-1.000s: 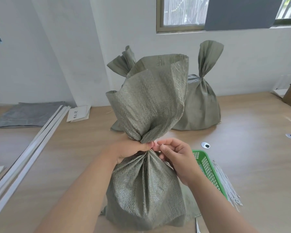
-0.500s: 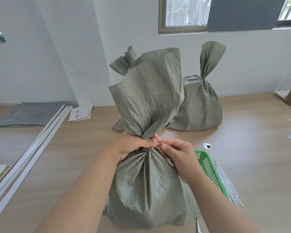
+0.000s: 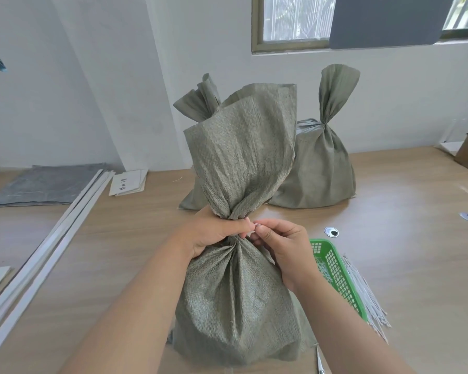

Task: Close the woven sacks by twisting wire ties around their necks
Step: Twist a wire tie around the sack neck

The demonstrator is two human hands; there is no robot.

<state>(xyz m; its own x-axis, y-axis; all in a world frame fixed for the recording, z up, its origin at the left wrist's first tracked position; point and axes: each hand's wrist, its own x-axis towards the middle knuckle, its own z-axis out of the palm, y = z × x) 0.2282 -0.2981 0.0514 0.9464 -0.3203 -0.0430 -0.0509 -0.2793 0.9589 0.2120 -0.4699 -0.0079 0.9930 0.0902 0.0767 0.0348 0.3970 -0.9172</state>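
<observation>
- Near sack (image 3: 235,306): grey-green woven fabric, standing upright on the counter (image 3: 403,252), centre-near, right in front of the person.
- Its body is bulging full below the neck; pleats are fanning down from the cinch point.
- Above the neck (image 3: 235,211) the open top is flaring up wide and loose, with the hem edge showing at the top.
- Left grip (image 3: 214,233): clenching around the gathered neck from the left, fingers wrapping it tight.
- Right grip (image 3: 284,247): fingertips pinching a small white wire tie (image 3: 252,232) at the right side of the neck, just touching the left fingertips.
- Only a short bit of the tie is showing; cannot tell how far it is wrapping round.
- Far-right sack (image 3: 319,174): same fabric, sitting on the counter near the wall, neck cinched, top standing up in a narrow fan.
- Far-left sack (image 3: 200,101): mostly hiding behind the near one; its bunched top is leaning left.
- Green basket (image 3: 335,268): lying just right of the near sack, partly behind the right wrist.
- Bundle of white ties (image 3: 362,295): lying on the counter along the basket's right side.
- Scissors (image 3: 320,365): tip showing at the near edge, right of the sack base.
- White strips (image 3: 52,238): running diagonally at left.
</observation>
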